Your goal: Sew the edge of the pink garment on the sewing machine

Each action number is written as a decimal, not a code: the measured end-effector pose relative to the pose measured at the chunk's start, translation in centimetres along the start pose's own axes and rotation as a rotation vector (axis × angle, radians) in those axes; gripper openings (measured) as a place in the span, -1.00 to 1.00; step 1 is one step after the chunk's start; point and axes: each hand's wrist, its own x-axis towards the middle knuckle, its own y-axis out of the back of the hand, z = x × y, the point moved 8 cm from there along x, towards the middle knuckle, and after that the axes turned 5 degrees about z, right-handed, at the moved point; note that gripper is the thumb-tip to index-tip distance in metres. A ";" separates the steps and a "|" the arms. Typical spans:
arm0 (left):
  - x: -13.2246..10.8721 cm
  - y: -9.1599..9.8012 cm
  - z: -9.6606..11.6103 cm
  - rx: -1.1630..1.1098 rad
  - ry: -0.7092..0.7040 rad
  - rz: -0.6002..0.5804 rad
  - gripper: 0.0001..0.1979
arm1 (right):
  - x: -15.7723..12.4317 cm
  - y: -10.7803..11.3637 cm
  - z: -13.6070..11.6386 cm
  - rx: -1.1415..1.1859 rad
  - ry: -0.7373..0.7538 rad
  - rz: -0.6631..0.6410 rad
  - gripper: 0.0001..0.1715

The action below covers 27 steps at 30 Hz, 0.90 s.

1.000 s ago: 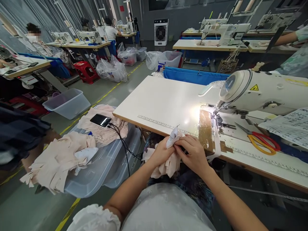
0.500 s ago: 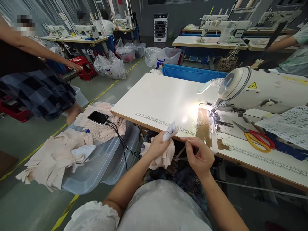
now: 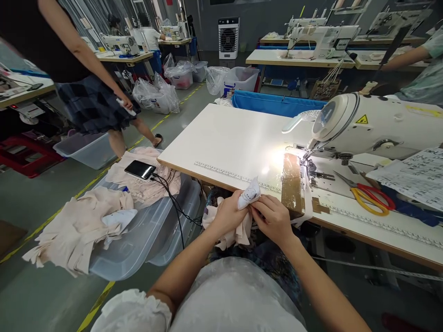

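My left hand (image 3: 226, 213) is closed around a bundle of beige fabric pieces (image 3: 224, 237), just off the front edge of the sewing table. A rolled white paper with dark markings (image 3: 249, 193) sticks up out of that grip. Close against it, my right hand (image 3: 272, 216) pinches with thumb and fingers at the bundle's side; what lies between the fingertips is hidden. To the right stands a white sewing machine (image 3: 374, 124), its lamp lighting the needle area. A pale strip (image 3: 308, 198) hangs from there over the table edge.
Scissors (image 3: 367, 196) with red and yellow handles lie right of the needle, by a written sheet (image 3: 411, 177). Beige fabric pieces (image 3: 79, 221) and a cabled phone (image 3: 140, 169) rest on a plastic bin (image 3: 128, 258) at left. A person (image 3: 83, 69) walks in the aisle beyond.
My right hand has moved left and in to the bundle, now meeting my left hand. The paper has tilted to the right. The person in the aisle has stepped rightward.
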 end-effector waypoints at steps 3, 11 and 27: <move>-0.4 -0.1 0.4 0.035 -0.015 -0.019 -0.58 | -0.1 0.6 0.2 0.147 -0.011 0.016 -0.81; -0.6 -0.9 0.6 0.006 -0.027 -0.084 -0.57 | 0.1 1.1 0.5 0.182 0.047 -0.064 -0.84; 0.4 -0.6 -0.3 -0.136 -0.035 -0.121 -0.62 | -1.5 0.5 1.6 0.484 -0.392 0.023 -0.86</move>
